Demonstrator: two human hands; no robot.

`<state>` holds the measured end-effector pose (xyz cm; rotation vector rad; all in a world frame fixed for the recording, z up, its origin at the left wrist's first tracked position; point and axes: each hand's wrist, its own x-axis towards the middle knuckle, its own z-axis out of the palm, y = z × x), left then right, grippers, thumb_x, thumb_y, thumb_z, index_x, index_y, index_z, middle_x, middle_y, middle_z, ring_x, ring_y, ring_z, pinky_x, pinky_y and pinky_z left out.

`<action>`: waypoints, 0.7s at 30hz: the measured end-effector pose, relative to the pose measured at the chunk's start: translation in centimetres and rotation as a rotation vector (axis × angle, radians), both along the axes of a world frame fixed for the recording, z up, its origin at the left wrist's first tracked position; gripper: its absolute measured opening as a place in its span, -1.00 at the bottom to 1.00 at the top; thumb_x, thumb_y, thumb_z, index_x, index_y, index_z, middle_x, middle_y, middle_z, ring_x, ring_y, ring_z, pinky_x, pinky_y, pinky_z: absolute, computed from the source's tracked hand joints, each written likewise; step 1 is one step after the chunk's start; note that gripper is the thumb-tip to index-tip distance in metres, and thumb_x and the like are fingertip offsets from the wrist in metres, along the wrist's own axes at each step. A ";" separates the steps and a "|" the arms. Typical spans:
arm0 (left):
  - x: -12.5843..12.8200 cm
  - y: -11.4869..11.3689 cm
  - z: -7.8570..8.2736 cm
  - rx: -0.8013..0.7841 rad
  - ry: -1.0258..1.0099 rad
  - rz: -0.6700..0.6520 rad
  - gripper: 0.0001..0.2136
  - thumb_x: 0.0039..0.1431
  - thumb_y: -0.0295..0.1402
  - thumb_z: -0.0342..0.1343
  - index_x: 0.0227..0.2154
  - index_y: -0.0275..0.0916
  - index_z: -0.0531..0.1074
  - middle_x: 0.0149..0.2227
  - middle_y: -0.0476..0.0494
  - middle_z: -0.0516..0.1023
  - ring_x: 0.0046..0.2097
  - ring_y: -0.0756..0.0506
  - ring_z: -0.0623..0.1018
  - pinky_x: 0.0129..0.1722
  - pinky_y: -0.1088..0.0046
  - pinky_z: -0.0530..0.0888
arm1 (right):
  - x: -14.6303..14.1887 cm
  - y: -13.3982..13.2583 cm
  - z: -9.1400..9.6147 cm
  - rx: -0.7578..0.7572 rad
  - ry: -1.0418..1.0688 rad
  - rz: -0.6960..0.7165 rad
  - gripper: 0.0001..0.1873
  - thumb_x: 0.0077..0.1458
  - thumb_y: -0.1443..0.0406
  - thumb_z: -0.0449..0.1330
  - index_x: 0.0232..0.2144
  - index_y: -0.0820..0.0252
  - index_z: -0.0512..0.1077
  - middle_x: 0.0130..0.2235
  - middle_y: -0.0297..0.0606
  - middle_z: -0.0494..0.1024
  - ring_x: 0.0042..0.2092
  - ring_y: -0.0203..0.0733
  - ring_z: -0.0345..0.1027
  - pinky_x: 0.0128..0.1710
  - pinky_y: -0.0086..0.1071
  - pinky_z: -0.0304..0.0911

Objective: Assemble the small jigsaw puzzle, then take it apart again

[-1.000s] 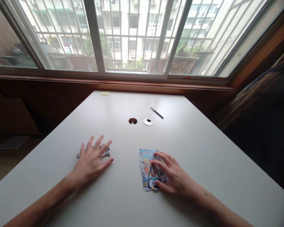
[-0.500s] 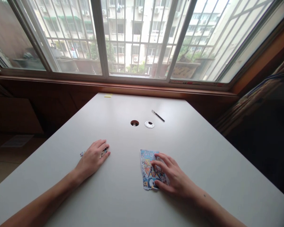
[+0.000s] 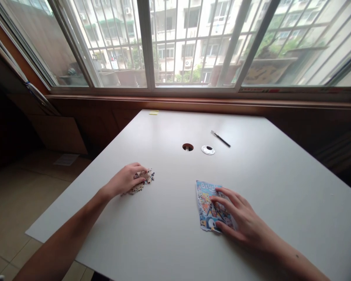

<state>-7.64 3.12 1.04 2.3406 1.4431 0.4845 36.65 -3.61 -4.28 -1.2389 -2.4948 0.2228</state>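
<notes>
A small heap of jigsaw puzzle pieces (image 3: 148,176) lies on the left half of the white table, mostly showing plain tan backs. My left hand (image 3: 127,178) rests over the heap's left side, fingers apart and touching the pieces, with part of the heap hidden beneath it. To the right lies a colourful cartoon picture sheet (image 3: 206,203) with a ragged lower edge and "Bluey"-like lettering at the top. Spread fingers of my right hand (image 3: 240,214) lie on its right side, covering part of the picture.
Farther back on the white table (image 3: 163,242) are a round cable hole (image 3: 187,147), its silver ring cover (image 3: 208,150) and a black pen (image 3: 220,139). A yellow strip (image 3: 153,112) sits at the far edge. Beyond is a barred window (image 3: 193,47).
The view has turned left, so everything sits farther right. My left hand has shifted left off part of the heap, and more pieces now show. My right hand stays on the sheet.
</notes>
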 end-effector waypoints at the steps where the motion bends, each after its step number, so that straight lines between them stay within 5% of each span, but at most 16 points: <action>1: -0.1 0.2 -0.1 0.001 -0.031 0.009 -0.75 0.26 -0.11 0.09 -0.14 -0.10 0.55 -0.09 -0.11 0.55 -0.17 -0.09 0.57 -0.15 0.41 0.51 | 0.0 0.0 0.0 0.005 0.000 -0.001 -0.45 0.14 0.03 0.22 0.16 -0.07 0.31 0.28 -0.08 0.23 0.28 0.21 0.12 0.14 0.13 0.25; 9: -0.2 0.7 -0.1 0.084 -0.128 0.136 -0.73 0.28 -0.19 0.05 -0.09 -0.16 0.55 -0.13 -0.10 0.63 -0.20 -0.09 0.59 -0.14 0.41 0.53 | 0.1 0.1 -0.5 0.047 0.010 -0.015 -0.47 0.13 0.03 0.22 0.14 -0.06 0.36 0.27 -0.09 0.27 0.26 0.18 0.18 0.13 0.07 0.29; 21: -3.1 1.7 1.0 -0.098 -0.354 0.252 -0.73 0.16 -0.22 0.16 -0.15 -0.23 0.56 -0.17 -0.15 0.64 -0.14 -0.14 0.62 -0.07 0.32 0.57 | 0.9 0.3 -1.3 0.048 -0.012 -0.002 -0.46 0.14 0.06 0.22 0.17 -0.08 0.33 0.31 -0.14 0.21 0.29 0.16 0.15 0.13 0.00 0.32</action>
